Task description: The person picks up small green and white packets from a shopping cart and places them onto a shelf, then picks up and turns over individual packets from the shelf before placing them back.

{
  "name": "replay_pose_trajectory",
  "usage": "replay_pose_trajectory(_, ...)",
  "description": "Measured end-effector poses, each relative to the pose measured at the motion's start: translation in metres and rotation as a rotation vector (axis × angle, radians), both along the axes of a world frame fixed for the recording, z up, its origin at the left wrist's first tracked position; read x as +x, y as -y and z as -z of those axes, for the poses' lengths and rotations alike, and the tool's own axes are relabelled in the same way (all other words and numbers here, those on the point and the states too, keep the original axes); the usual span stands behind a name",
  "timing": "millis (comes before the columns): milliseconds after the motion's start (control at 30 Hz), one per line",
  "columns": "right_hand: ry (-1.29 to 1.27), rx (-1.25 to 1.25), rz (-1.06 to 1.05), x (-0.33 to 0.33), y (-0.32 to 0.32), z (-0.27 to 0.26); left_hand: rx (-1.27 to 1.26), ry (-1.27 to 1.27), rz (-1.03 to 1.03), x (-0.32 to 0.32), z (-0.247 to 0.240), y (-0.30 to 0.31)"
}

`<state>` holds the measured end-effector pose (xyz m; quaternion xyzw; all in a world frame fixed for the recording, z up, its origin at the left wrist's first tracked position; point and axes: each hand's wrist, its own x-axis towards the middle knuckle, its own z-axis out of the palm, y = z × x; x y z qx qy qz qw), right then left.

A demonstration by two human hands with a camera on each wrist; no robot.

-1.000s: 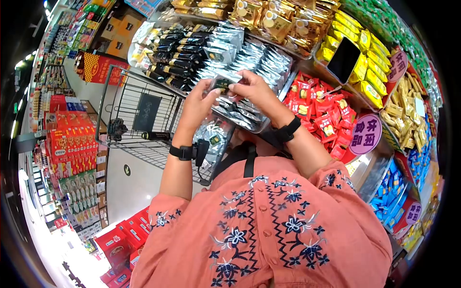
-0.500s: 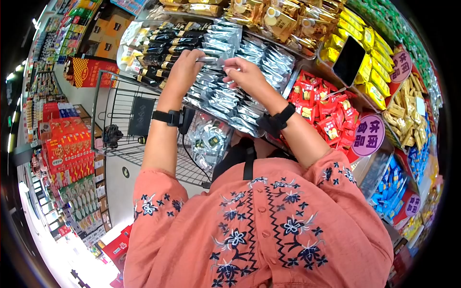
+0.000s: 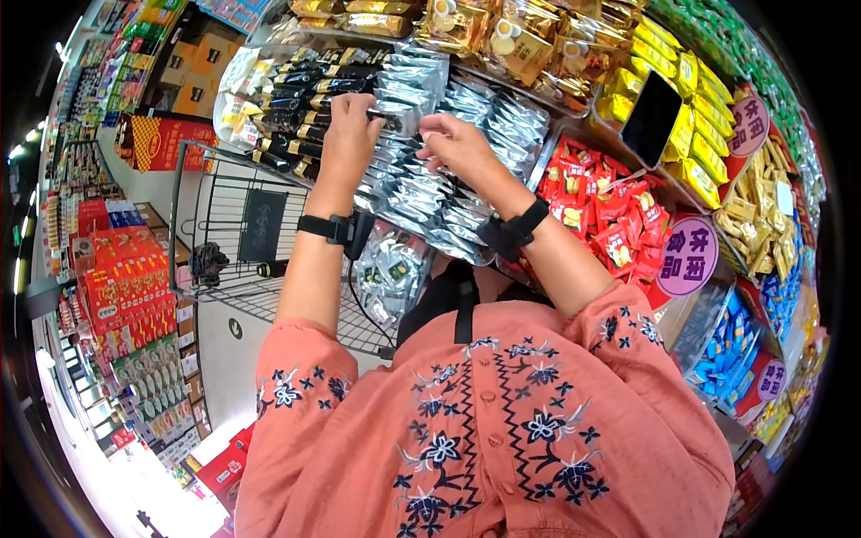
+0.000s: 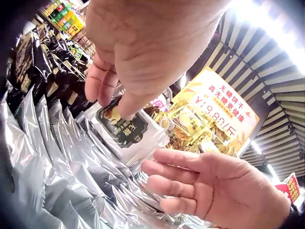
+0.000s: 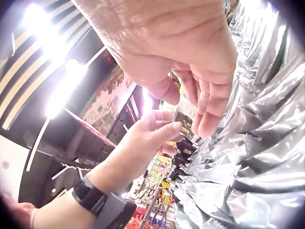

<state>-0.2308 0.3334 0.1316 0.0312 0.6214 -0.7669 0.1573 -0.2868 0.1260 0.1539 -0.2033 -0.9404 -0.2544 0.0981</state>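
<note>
In the left wrist view, my left hand (image 4: 143,62) pinches a silver snack packet (image 4: 131,138) with a dark printed label. Its thumb lies on the front and its fingers curl behind. The head view has this left hand (image 3: 352,139) over the border between black packets (image 3: 296,112) and rows of silver packets (image 3: 408,179). To its right, my right hand (image 3: 459,151) hovers above the silver rows, its fingers loosely bent and holding nothing. From the left wrist, the right hand's palm (image 4: 214,188) shows beside the packet's lower edge.
A wire shopping cart (image 3: 260,229) stands at left, with a clear bag of silver packets (image 3: 392,273) in it. Red packets (image 3: 601,215), yellow packets (image 3: 695,134) and gold packets (image 3: 502,40) fill neighbouring bins. A phone (image 3: 652,119) is at the yellow bin. A price sign (image 4: 219,102) stands behind.
A second ago both hands held the packet nearer the body. The right hand has let go, and the left has carried the packet forward over the silver rows, dipping slightly since half a second ago.
</note>
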Motion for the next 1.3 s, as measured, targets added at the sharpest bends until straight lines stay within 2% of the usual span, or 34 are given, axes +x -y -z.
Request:
replay_pose_trajectory(267,-0.027,-0.047,0.196,-0.016,-0.002,0.026,0.024,0.013,-0.045,0.000,0.008,-0.007)
replay_pose_trajectory(400,-0.022,0.040,0.046,-0.026,-0.009,0.020,-0.028,-0.056,-0.031,0.001,0.008,-0.008)
replay_pose_trajectory(600,-0.050,0.026,0.051,-0.031,-0.009,0.014,-0.009,-0.066,-0.086,0.000,0.008,-0.013)
replay_pose_trajectory(700,-0.101,0.033,0.145,-0.034,-0.004,0.024,-0.048,-0.114,-0.054,0.000,0.007,-0.013)
replay_pose_trajectory(867,-0.100,0.010,0.117,-0.035,-0.005,0.033,-0.013,-0.086,-0.043,0.003,0.012,-0.012)
replay_pose_trajectory(1000,-0.036,0.007,0.038,-0.029,-0.012,0.019,-0.002,-0.114,-0.019,0.007,0.011,-0.010)
replay_pose_trajectory(1200,-0.054,-0.020,0.071,-0.017,-0.022,0.018,-0.002,-0.124,-0.030,0.019,0.002,-0.007)
replay_pose_trajectory(1300,-0.026,-0.005,0.078,-0.006,-0.026,0.004,0.091,-0.156,-0.062,0.029,0.003,0.004)
